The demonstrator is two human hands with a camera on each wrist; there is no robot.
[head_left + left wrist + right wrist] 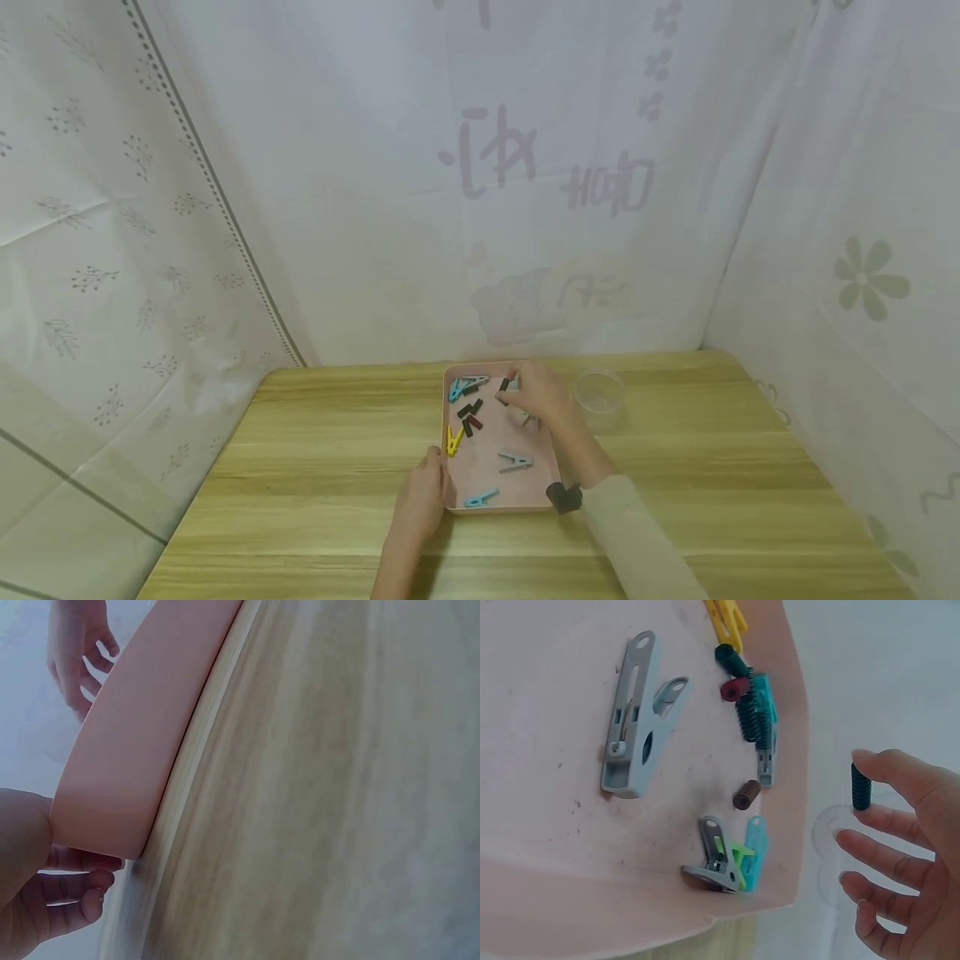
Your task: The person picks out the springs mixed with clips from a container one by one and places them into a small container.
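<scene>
The right hand [534,390] is hovering over the far right part of the pink tray [480,471], thumb and index finger pinching a dark green spring [861,787] by its two ends; the other fingers are standing apart, loosely bent. Pressing end to end is probably risking a slip, so the pinch should be staying light and square, with the wrist passing well above the rim. The left hand [423,492] is holding the tray's near left corner, fingers curling below it; its thumb is disappearing behind the wall, so how firmly it is pressing is hard to tell. That bracing seems worth having, as a nudge could be rolling the loose springs [471,408] along the tray's left half. Beside them a yellow clip [454,442] is leaning at the tray's left wall, while a grey clip [514,461] is lying right of the tray's middle. A clear round container [598,392] is standing just right of the tray. Wood-grained tabletop [322,467] is spreading around the tray, and pale printed curtains [360,208] are hanging beyond it and to both sides.
</scene>
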